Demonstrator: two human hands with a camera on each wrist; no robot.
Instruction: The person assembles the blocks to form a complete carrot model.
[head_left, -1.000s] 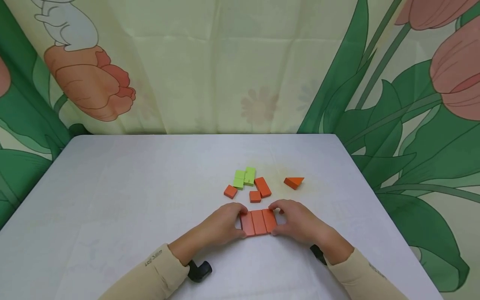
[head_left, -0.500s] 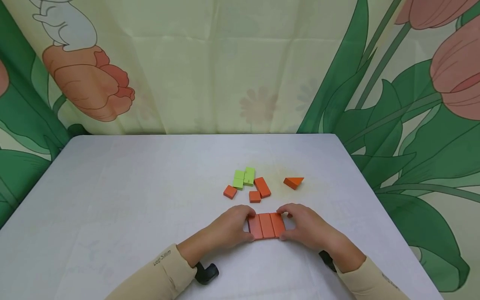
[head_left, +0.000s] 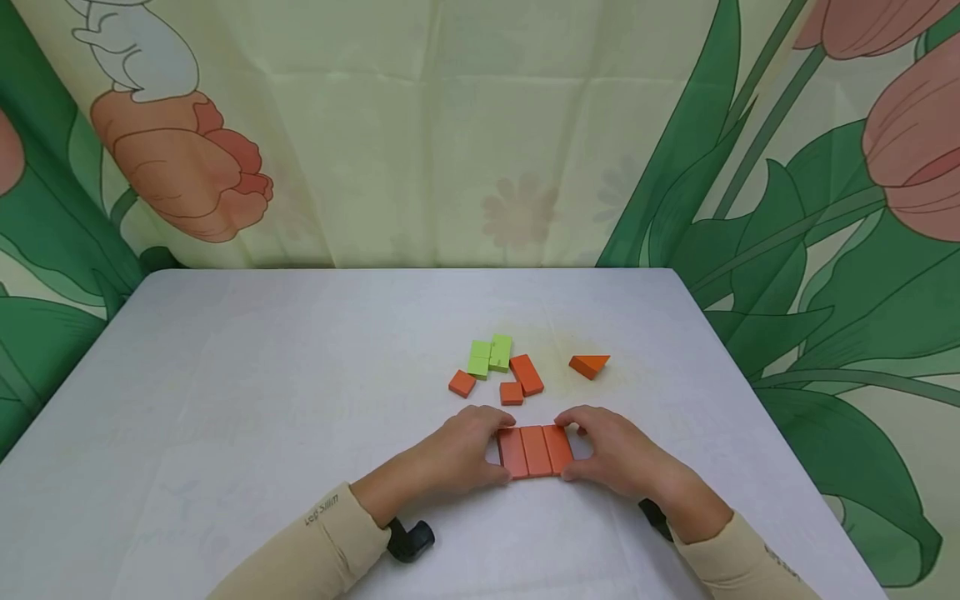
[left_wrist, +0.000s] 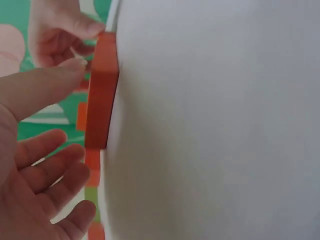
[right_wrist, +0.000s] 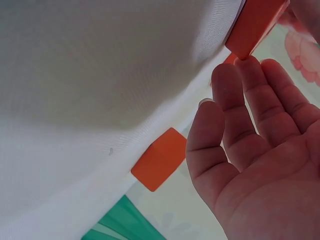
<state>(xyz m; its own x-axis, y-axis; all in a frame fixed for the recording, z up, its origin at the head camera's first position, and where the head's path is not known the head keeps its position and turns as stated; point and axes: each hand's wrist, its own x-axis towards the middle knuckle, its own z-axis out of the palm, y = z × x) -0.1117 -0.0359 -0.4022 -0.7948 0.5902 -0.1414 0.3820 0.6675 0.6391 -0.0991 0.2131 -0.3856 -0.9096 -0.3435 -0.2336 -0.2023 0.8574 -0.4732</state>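
Three flat orange blocks point(head_left: 536, 452) lie side by side as one row on the table, in the head view's lower middle. My left hand point(head_left: 468, 450) holds the row's left end, thumb at the near corner and index finger at the far corner. At the right end my right hand point(head_left: 618, 450) grips in the same way. The left wrist view shows the end face of an orange block point(left_wrist: 102, 100) beside the left hand point(left_wrist: 35, 165). In the right wrist view, fingertips of the right hand point(right_wrist: 270, 135) reach up to an orange block point(right_wrist: 255, 27).
Beyond the hands lie light green blocks point(head_left: 500, 352), a longer orange block point(head_left: 527, 375), and two small orange blocks, one left point(head_left: 462, 383) and one nearer the middle point(head_left: 512, 393). An orange triangular block point(head_left: 589, 366) lies farther right. White cloth covers the table point(head_left: 262, 375); a printed curtain hangs behind.
Both hands have slid the row of orange blocks a little to the right and slightly nearer. Over the last half second they barely move. The other blocks stay put.
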